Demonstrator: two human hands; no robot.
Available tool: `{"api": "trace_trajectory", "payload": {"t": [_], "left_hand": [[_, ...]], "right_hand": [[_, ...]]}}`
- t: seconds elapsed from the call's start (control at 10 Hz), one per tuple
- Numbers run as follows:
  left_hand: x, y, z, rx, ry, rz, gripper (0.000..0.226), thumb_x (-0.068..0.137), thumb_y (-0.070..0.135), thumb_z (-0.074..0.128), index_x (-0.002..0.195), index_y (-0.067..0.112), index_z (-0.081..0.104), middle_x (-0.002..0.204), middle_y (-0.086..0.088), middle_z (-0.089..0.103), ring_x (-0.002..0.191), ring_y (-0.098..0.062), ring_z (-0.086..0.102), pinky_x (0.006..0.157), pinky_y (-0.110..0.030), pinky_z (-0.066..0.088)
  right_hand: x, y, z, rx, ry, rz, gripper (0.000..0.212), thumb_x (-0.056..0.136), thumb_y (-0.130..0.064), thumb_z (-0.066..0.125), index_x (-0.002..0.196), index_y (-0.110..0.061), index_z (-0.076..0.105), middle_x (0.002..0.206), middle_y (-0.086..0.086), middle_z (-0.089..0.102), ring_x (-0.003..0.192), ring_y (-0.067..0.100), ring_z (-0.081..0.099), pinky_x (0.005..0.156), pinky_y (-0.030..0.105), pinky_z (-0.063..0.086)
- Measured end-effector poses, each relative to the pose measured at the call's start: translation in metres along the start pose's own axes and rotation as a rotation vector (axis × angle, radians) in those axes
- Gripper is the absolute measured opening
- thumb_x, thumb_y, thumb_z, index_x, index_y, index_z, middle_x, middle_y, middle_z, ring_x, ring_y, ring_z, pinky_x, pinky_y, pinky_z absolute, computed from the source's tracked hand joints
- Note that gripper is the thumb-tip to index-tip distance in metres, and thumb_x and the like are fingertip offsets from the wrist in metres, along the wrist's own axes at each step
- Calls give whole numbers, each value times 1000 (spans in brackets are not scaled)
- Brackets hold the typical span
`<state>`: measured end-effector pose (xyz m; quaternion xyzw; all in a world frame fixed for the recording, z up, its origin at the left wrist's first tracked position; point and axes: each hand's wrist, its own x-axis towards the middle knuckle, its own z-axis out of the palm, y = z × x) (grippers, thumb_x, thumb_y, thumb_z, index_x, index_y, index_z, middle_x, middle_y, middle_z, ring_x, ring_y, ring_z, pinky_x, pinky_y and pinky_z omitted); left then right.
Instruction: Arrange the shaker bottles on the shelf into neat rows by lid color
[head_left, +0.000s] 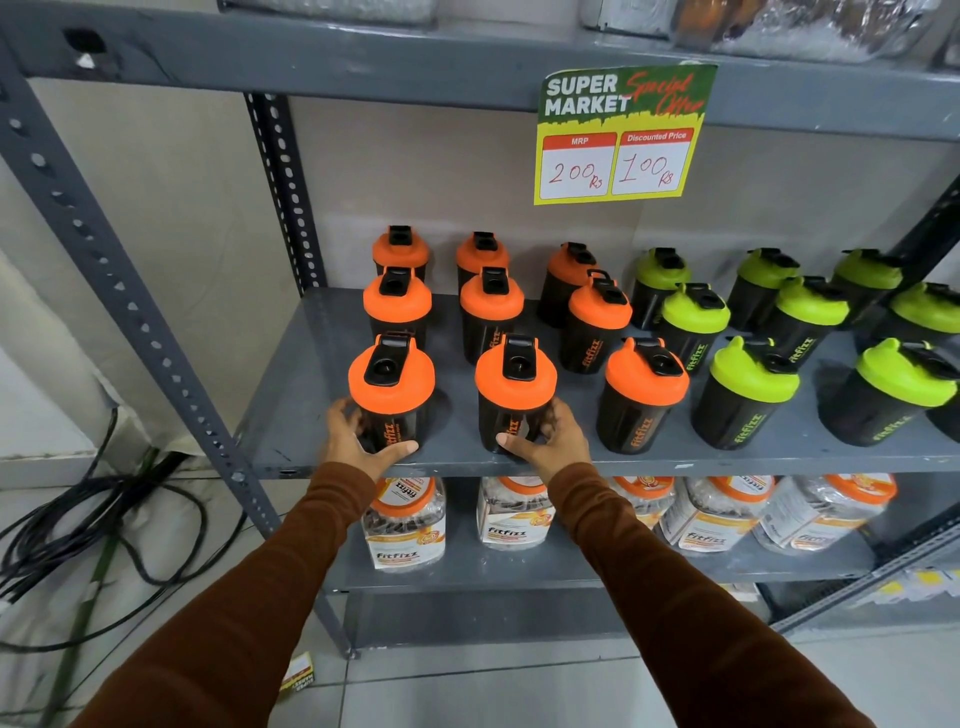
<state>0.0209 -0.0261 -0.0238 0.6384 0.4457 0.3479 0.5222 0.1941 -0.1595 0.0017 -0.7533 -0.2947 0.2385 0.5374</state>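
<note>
While both my arms reach forward in brown sleeves, my left hand (358, 439) wraps the black body of the front-left orange-lidded shaker (390, 392), fingers (345, 415) curled round its left side and thumb across the front beneath the fitfizz lettering. My right hand (550, 439) does the same on the next orange-lidded shaker (514, 392) just to its right, thumb pressed low on the front, fingers round the right side. Both bottles stand upright near the front edge of the grey metal shelf (457, 460).

Seven more orange-lidded shakers (641, 395) stand on the same shelf: one just right of my right hand in the front row, three in the middle row, three at the back, making three columns. To their right the green-lidded shakers (748, 392) stand in similar rows, running out of view at the right edge. All lids carry black flip caps.

A price card (621, 132) reading "SUPER MARKET", 200 and 100, hangs from the shelf above. On the shelf below sit clear fitfizz jars (405, 525) with orange lids. Black cables (88, 525) lie tangled on the floor at the left
</note>
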Motion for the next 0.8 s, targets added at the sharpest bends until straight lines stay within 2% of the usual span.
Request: {"api": "trace_trajectory", "payload": {"t": [0.3, 0.4, 0.5, 0.6, 0.7, 0.8], "left_hand": [[2, -2, 1, 15, 6, -19, 92, 59, 1, 80, 132, 9, 24, 143, -19, 36, 131, -34, 37, 109, -49, 33], [2, -1, 1, 30, -23, 0, 97, 58, 1, 80, 134, 9, 20, 144, -20, 35, 132, -34, 36, 110, -50, 32], [-1, -1, 0, 66, -59, 20, 106, 59, 2, 81, 139, 12, 13, 148, -17, 30, 134, -32, 32, 111, -49, 30], [-4, -2, -2, 105, -48, 41, 113, 56, 4, 83, 141, 13, 9, 148, -17, 29, 135, -32, 31, 111, -50, 30], [-15, -4, -1, 71, 4, 58, 116, 56, 7, 84, 142, 15, 6, 151, -15, 24, 138, -29, 26, 113, -47, 26], [-40, -15, 2, 193, 143, 146, 104, 65, 27, 79, 142, 14, 10, 154, -13, 14, 140, -30, 18, 113, -51, 25]], "right_hand": [[2, 2, -1, -8, -18, 7, 68, 66, -10, 79, 123, -10, 43, 127, 13, 57, 118, 27, 52, 104, 40, 41], [0, 3, -2, 23, -25, -2, 73, 65, -7, 80, 126, -10, 41, 128, 13, 56, 114, 21, 52, 103, 36, 40], [-1, 6, -1, 50, -12, -8, 84, 60, -6, 83, 130, -13, 36, 128, 13, 55, 117, 23, 52, 106, 42, 40], [-4, 5, -5, 48, -23, 10, 86, 60, -5, 83, 131, -13, 35, 130, 12, 54, 119, 23, 50, 106, 41, 40], [-10, 8, -8, 49, -45, 33, 86, 64, -7, 80, 135, -9, 31, 138, 14, 47, 125, 23, 46, 108, 38, 37], [-25, 12, -9, -103, -66, 39, 80, 73, -17, 75, 138, -8, 28, 143, 14, 42, 130, 24, 41, 111, 38, 34]]}}
